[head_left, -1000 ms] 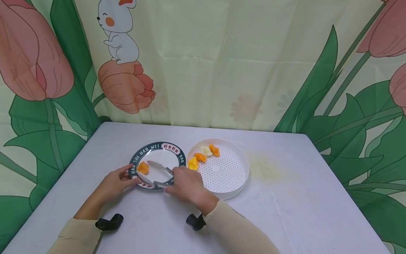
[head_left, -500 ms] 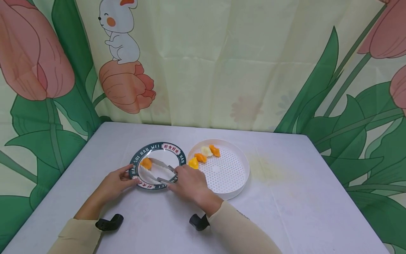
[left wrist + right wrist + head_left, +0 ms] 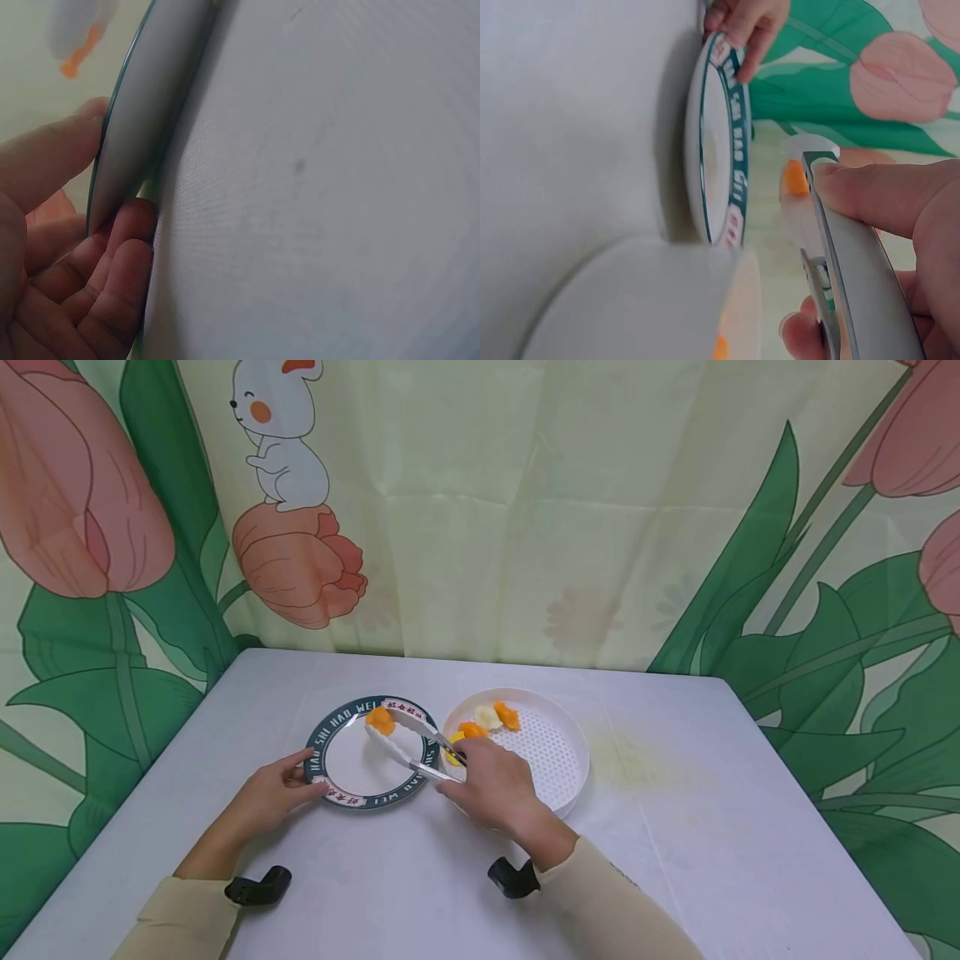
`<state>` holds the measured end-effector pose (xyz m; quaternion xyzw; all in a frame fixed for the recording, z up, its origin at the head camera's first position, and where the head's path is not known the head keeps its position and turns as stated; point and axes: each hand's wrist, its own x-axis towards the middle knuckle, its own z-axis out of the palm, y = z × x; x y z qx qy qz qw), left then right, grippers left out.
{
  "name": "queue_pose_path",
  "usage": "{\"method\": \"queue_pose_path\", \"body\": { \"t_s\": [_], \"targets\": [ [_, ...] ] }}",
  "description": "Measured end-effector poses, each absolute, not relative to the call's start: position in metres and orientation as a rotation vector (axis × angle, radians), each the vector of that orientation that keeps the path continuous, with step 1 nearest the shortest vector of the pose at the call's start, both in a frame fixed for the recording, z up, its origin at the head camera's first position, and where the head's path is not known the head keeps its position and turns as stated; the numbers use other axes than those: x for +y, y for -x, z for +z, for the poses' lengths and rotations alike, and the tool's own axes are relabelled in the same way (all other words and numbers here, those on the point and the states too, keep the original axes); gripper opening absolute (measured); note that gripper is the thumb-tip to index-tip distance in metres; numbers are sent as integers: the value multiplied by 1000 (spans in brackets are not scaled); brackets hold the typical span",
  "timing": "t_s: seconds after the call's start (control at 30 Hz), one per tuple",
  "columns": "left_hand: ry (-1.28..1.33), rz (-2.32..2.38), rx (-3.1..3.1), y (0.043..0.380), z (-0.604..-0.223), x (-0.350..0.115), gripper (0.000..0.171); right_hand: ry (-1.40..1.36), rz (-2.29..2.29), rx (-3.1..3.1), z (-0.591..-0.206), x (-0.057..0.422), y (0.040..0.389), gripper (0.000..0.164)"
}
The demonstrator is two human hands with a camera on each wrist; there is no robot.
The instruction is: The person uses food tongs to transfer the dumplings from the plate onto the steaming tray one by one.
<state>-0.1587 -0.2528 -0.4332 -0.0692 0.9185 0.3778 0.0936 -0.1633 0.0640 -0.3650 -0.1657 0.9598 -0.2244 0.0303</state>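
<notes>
My left hand (image 3: pixel 273 793) grips the left rim of a white plate (image 3: pixel 345 764) with a dark green lettered border; in the left wrist view, its thumb lies on the rim and its fingers curl underneath. My right hand (image 3: pixel 495 781) holds metal tongs (image 3: pixel 862 277) with white tips, the thumb pressed along one arm. Between those tips is an orange dumpling-shaped piece (image 3: pixel 380 720), over the far part of the plate in the head view. The right wrist view shows the piece (image 3: pixel 796 178) partly hidden by the tongs.
Beside the plate on the right stands a round white steamer tray (image 3: pixel 551 747) with a perforated base. Several dumpling-shaped pieces, such as an orange one (image 3: pixel 507 716) and a cream one (image 3: pixel 487 718), lie along its far left side. A patterned cloth (image 3: pixel 480 527) hangs behind the table.
The tongs have closed on the orange piece and carried it from the plate's left side up and to the right. My right hand has moved right; my left hand stays on the rim.
</notes>
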Motion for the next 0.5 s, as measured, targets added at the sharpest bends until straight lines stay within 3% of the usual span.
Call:
{"method": "queue_pose_path", "body": {
  "t_s": [0.5],
  "targets": [
    [169, 1132, 2746, 156, -431, -252, 86, 300, -616, 3086, -362, 135, 156, 56]
  ]
}}
